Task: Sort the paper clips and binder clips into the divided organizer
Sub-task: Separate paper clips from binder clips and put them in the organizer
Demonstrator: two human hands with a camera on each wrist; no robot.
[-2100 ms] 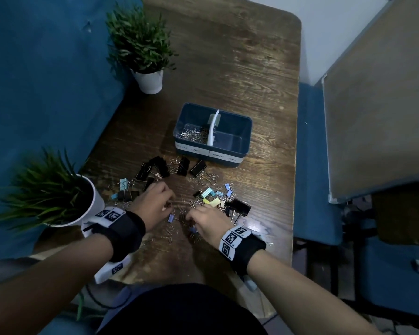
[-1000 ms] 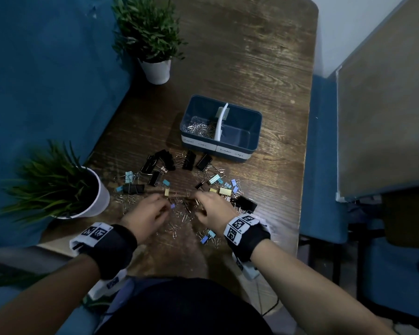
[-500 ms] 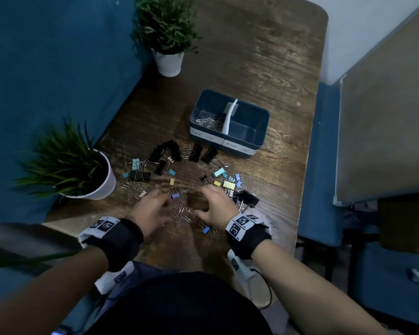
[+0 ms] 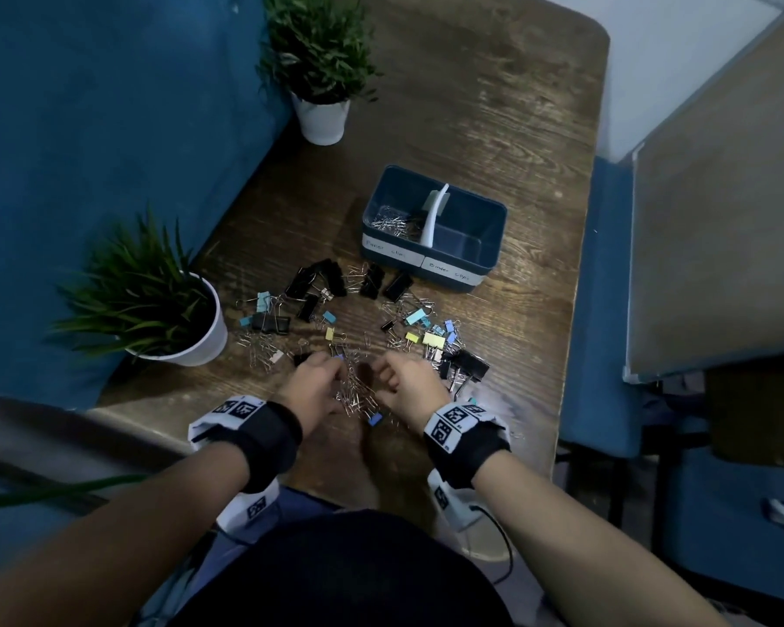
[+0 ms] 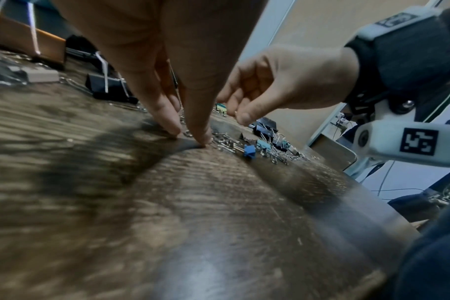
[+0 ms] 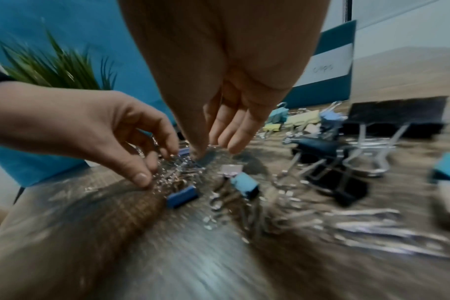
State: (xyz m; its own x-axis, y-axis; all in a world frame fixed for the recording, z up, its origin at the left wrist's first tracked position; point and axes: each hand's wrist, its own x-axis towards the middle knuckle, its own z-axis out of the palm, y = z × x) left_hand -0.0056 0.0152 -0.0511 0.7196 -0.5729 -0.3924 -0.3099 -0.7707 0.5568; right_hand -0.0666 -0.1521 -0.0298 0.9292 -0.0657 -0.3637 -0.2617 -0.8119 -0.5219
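A heap of silver paper clips (image 4: 358,395) lies near the table's front edge, between my two hands. My left hand (image 4: 318,382) comes at it from the left, and thumb and curled fingers (image 6: 154,164) pinch a bunch of clips (image 6: 177,168). My right hand (image 4: 403,382) hovers on the heap's right side with fingers (image 6: 231,142) nearly straight, thumb tip touching the heap. A small blue binder clip (image 4: 374,419) lies just before the heap. The blue divided organizer (image 4: 485,264) stands further back, with paper clips (image 4: 392,219) in its left compartment.
Black binder clips (image 4: 322,278) and coloured ones (image 4: 426,337) are scattered between hands and organizer, with more black ones (image 4: 467,366) beside my right hand. Two potted plants (image 4: 200,337) (image 4: 321,122) stand along the left. The table edge (image 4: 571,310) runs close on the right.
Both hands have drawn back toward me and closer together around the paper clip heap. My head view has shifted, so the organizer sits higher and further right in the picture.
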